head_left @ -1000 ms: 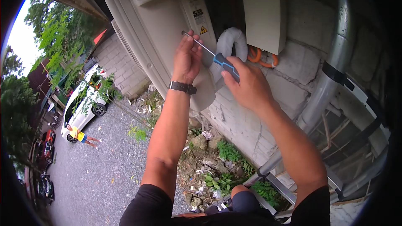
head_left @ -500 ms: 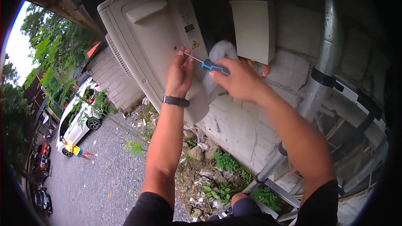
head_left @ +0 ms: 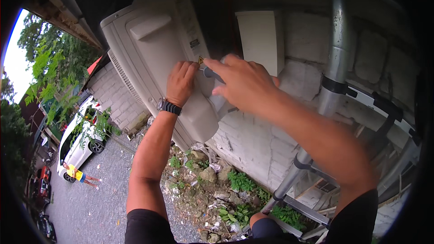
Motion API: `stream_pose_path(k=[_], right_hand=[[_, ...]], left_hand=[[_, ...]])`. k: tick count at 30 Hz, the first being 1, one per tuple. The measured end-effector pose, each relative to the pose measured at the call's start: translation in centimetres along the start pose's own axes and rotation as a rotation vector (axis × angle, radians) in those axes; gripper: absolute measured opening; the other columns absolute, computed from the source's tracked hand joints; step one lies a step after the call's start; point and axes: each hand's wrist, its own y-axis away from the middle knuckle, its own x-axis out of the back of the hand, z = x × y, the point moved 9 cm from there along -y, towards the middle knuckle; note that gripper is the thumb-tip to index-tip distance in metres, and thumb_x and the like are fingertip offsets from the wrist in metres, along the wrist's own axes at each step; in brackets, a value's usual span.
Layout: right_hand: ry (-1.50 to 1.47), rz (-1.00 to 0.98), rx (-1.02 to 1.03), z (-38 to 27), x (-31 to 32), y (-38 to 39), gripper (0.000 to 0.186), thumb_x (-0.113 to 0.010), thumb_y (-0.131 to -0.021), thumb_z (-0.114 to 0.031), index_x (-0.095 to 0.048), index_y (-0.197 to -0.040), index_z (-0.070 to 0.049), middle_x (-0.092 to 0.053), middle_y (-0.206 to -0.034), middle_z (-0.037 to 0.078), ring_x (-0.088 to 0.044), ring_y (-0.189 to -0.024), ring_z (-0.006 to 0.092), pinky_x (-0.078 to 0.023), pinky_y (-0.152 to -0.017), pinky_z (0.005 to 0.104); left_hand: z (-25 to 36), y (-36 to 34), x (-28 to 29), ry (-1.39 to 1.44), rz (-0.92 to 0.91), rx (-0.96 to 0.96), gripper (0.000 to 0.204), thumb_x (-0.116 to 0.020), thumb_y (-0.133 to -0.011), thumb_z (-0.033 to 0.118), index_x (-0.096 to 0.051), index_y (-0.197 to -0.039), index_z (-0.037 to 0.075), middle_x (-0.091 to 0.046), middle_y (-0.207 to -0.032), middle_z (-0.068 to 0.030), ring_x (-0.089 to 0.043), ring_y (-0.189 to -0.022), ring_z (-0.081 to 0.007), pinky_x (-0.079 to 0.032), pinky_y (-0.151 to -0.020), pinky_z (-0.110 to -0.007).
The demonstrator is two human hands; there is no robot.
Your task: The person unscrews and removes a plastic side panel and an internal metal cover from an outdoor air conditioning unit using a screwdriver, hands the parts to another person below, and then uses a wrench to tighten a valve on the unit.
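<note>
My right hand (head_left: 248, 81) is wrapped around the handle of a screwdriver (head_left: 213, 75), its index finger stretched along it. The short visible length of shaft points left to the fingers of my left hand (head_left: 181, 81). Those fingers are bent and closed around the shaft's front end, up against the side of a beige outdoor air-conditioner unit (head_left: 153, 58). The screwdriver's tip is hidden behind them. On the unit, just above the fingertips, is a yellow warning label (head_left: 201, 59). A dark watch (head_left: 169, 106) is on my left wrist.
A pale wall box (head_left: 260, 38) hangs right of the unit on a block wall. Metal ladder rails (head_left: 334, 63) rise at the right. Below lie rubble and plants (head_left: 239, 180). On the gravel at the left are a white car (head_left: 81, 140) and a person in yellow (head_left: 77, 172).
The screwdriver has swung from in front of the unit to its side, and my left hand has turned over, its back now showing. The whole view has shifted slightly.
</note>
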Motion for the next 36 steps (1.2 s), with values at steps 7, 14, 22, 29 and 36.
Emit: stream_pose_path(k=[7, 14, 22, 29, 36], right_hand=[[-1.103, -0.259, -0.672, 2.8, -3.4, 3.8, 0.031, -0.067, -0.098, -0.028, -0.057, -0.117, -0.004, -0.062, -0.100, 0.016, -0.061, -0.054, 0.0170, -0.052, -0.050, 0.0344], [-0.502, 0.351, -0.265, 1.8, 1.3, 3.7, 0.053, -0.077, -0.088, -0.035, -0.054, -0.127, -0.007, -0.059, -0.112, 0.020, -0.070, -0.085, 0.0266, -0.056, -0.063, 0.0392], [-1.206, -0.154, -0.594, 3.6, -4.2, 3.5, 0.039, -0.070, -0.093, -0.026, -0.057, -0.122, -0.004, -0.062, -0.089, 0.015, -0.062, -0.052, 0.0204, -0.053, -0.056, 0.0409], [-1.224, -0.122, -0.803, 3.8, -3.2, 3.5, 0.036, -0.064, -0.098, -0.028, -0.058, -0.123, -0.002, -0.062, -0.108, 0.016, -0.061, -0.057, 0.0176, -0.050, -0.047, 0.0347], [-0.931, -0.209, -0.510, 3.9, -4.5, 2.3, 0.035, -0.063, -0.095, -0.030, -0.061, -0.120, -0.004, -0.069, -0.099, 0.016, -0.070, -0.077, 0.0298, -0.053, -0.064, 0.0462]], left_hand=[[0.1, 0.2, 0.6, -0.039, -0.078, 0.006, 0.032, -0.065, -0.079, -0.001, -0.065, -0.109, 0.010, -0.067, -0.097, -0.0039, -0.065, -0.092, -0.0250, -0.055, -0.072, -0.038], [0.8, 0.1, 0.6, -0.068, -0.177, -0.135, 0.024, -0.061, -0.083, 0.007, -0.062, -0.106, 0.012, -0.063, -0.095, -0.0004, -0.062, -0.088, -0.0207, -0.054, -0.066, -0.035], [1.3, -1.2, 1.8, -0.037, -0.094, -0.058, 0.018, -0.067, -0.085, 0.008, -0.064, -0.103, 0.011, -0.066, -0.097, -0.0012, -0.065, -0.089, -0.0221, -0.056, -0.071, -0.037], [0.5, -0.6, 0.6, -0.171, -0.301, -0.054, 0.019, -0.063, -0.086, 0.009, -0.059, -0.105, 0.009, -0.064, -0.099, -0.0040, -0.065, -0.094, -0.0232, -0.056, -0.072, -0.038], [2.2, -0.8, 1.5, -0.143, -0.112, -0.066, 0.018, -0.067, -0.086, 0.010, -0.060, -0.102, 0.010, -0.065, -0.096, -0.0017, -0.064, -0.089, -0.0219, -0.056, -0.068, -0.038]])
